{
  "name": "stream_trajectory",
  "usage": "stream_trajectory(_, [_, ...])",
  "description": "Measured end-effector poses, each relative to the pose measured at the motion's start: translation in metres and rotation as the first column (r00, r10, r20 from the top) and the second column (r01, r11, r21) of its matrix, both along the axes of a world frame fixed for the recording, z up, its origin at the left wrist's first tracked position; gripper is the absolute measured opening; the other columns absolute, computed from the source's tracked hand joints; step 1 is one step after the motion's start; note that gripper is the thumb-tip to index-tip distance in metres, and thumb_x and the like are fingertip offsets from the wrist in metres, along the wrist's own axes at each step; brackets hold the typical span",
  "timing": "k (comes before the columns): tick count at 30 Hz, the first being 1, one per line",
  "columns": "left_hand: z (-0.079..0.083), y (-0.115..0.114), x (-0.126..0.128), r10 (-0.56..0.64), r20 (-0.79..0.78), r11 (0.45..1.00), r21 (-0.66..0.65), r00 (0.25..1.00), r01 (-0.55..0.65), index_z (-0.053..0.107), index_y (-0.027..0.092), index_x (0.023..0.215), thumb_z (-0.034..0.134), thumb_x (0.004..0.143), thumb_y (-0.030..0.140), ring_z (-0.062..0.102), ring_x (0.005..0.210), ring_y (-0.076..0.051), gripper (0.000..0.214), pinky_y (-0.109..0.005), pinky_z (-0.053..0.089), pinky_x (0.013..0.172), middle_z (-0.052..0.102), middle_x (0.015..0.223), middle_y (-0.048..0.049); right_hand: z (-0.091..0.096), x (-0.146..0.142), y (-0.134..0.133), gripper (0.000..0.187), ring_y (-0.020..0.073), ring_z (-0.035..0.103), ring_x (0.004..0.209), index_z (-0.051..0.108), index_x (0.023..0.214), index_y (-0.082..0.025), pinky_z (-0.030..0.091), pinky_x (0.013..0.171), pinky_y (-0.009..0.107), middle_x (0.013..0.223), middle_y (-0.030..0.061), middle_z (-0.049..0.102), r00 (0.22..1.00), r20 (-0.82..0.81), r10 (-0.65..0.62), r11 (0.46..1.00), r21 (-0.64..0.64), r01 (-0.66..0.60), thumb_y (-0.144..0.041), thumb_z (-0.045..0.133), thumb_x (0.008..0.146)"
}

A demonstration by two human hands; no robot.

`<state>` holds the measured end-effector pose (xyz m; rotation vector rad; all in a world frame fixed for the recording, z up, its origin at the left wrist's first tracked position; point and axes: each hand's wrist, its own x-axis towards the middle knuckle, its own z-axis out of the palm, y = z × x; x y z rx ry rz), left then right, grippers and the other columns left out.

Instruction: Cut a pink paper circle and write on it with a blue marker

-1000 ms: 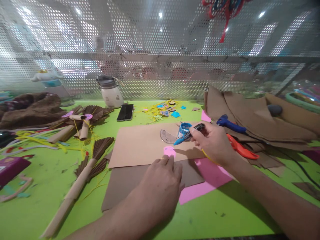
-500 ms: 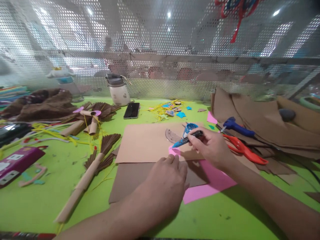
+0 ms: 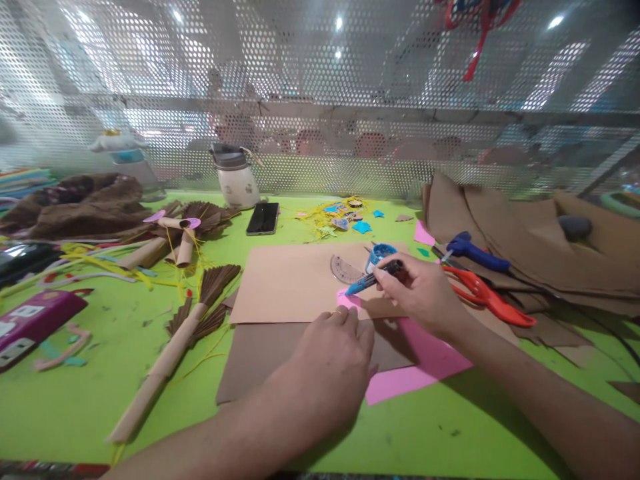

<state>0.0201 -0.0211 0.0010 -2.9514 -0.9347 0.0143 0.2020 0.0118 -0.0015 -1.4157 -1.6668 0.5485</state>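
Observation:
My right hand [image 3: 423,293] grips a blue-tipped pen [image 3: 373,278], its tip touching a small pink paper cut-out [image 3: 349,300]. The cut-out lies on a tan cardboard sheet [image 3: 290,283]. My left hand [image 3: 333,367] rests palm down with its fingertips pressing the near edge of the cut-out; its fingers are closed together and curled. Under that hand lies a darker brown sheet [image 3: 260,353], and a pink paper sheet [image 3: 420,363] sticks out beneath my right wrist. A clear protractor [image 3: 345,270] and a small blue pot [image 3: 379,255] sit just beyond the pen.
Orange scissors [image 3: 483,297] and a blue glue gun [image 3: 470,250] lie right of my hand by stacked brown sheets [image 3: 520,247]. A phone [image 3: 263,218], a white jug [image 3: 235,180], paper-roll brooms [image 3: 170,353] and scraps cover the green table [image 3: 100,373]. A perforated metal screen [image 3: 320,100] closes the back.
The pen tip has come down from above the cardboard onto the pink cut-out. The view shifted slightly left. My left hand has stayed on the cut-out.

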Motion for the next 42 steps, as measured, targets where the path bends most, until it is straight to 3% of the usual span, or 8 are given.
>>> stream_trajectory(6, [-0.0017, -0.0012, -0.0009, -0.011, 0.018, 0.998, 0.054, 1.0, 0.01, 0.058, 0.009, 0.119, 0.046, 0.097, 0.029, 0.058, 0.096, -0.03, 0.032, -0.043, 0.05, 0.083, 0.064, 0.109, -0.0149, 0.0019, 0.0006, -0.0015, 0.02, 0.0146, 0.054, 0.058, 0.064, 0.081, -0.018, 0.044, 0.055, 0.027, 0.067, 0.0011, 0.062, 1.0, 0.023, 0.004, 1.0, -0.014, -0.004, -0.036, 0.058, 0.087])
stream_trajectory(15, [-0.0028, -0.0002, -0.0004, -0.008, -0.006, 0.999, 0.049, 1.0, 0.008, 0.057, 0.007, 0.122, 0.043, 0.098, 0.03, 0.059, 0.1, -0.031, 0.036, -0.045, 0.052, 0.085, 0.064, 0.115, -0.0172, 0.0037, 0.0004, -0.0027, 0.021, 0.0144, 0.055, 0.057, 0.064, 0.079, -0.017, 0.045, 0.054, 0.026, 0.065, 0.0015, 0.061, 1.0, 0.015, 0.022, 1.0, -0.014, -0.022, -0.036, 0.058, 0.086])
stream_trajectory(22, [0.0034, 0.0006, 0.0011, 0.001, -0.037, 1.0, -0.001, 0.999, -0.001, 0.059, 0.009, 0.116, 0.045, 0.097, 0.03, 0.059, 0.097, -0.03, 0.031, -0.044, 0.052, 0.081, 0.064, 0.109, -0.0143, 0.0, 0.0006, -0.0004, 0.022, 0.0133, 0.052, 0.055, 0.063, 0.08, -0.018, 0.043, 0.055, 0.027, 0.067, 0.0014, 0.063, 1.0, -0.029, -0.007, 1.0, 0.007, 0.008, -0.037, 0.058, 0.088])
stream_trajectory(37, [-0.0007, 0.0001, 0.001, 0.011, -0.03, 1.0, 0.007, 0.999, -0.011, 0.055, 0.007, 0.125, 0.044, 0.097, 0.029, 0.059, 0.105, -0.033, 0.037, -0.046, 0.052, 0.087, 0.062, 0.119, -0.0182, 0.0039, -0.0001, -0.0035, 0.022, 0.0142, 0.054, 0.057, 0.064, 0.079, -0.017, 0.043, 0.055, 0.027, 0.065, 0.001, 0.061, 0.999, 0.013, 0.036, 0.999, -0.025, -0.036, -0.037, 0.057, 0.088])
stream_trajectory(42, [0.0016, 0.0016, 0.0015, 0.008, -0.043, 0.999, -0.044, 0.999, -0.01, 0.059, 0.009, 0.118, 0.046, 0.096, 0.029, 0.059, 0.103, -0.033, 0.032, -0.047, 0.053, 0.087, 0.064, 0.112, -0.0166, 0.0022, 0.0028, -0.0009, 0.02, 0.0135, 0.054, 0.056, 0.065, 0.081, -0.018, 0.044, 0.053, 0.026, 0.065, 0.0006, 0.062, 0.999, -0.048, -0.019, 0.998, 0.055, 0.021, -0.036, 0.06, 0.088])
